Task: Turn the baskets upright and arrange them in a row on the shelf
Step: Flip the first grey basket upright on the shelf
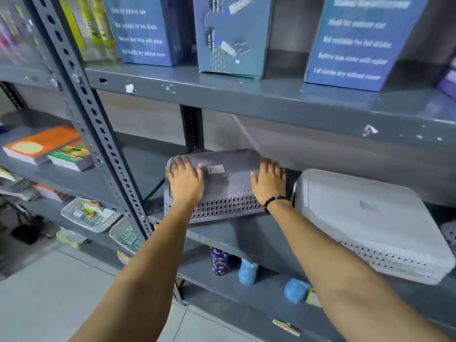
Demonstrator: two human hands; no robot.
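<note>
A dark grey basket (pixel 225 183) lies upside down on the grey metal shelf (pixel 249 233), its flat bottom facing up with a small label on it. My left hand (pixel 185 180) rests flat on the left part of that bottom, fingers spread. My right hand (pixel 269 180), with a bead bracelet at the wrist, lies flat on the right end. Neither hand has closed around the basket. To the right, a light grey basket (pixel 370 218) also lies upside down, sticking out over the shelf's front edge. A further perforated piece (pixel 450 234) shows at the far right edge.
Blue boxes (pixel 148 30) stand on the shelf above. A perforated upright post (pixel 93 124) runs down left of the baskets. Books (pixel 47 146) and small white baskets (pixel 88 214) sit on the left rack. Blue bottles (pixel 248 271) lie on the shelf below.
</note>
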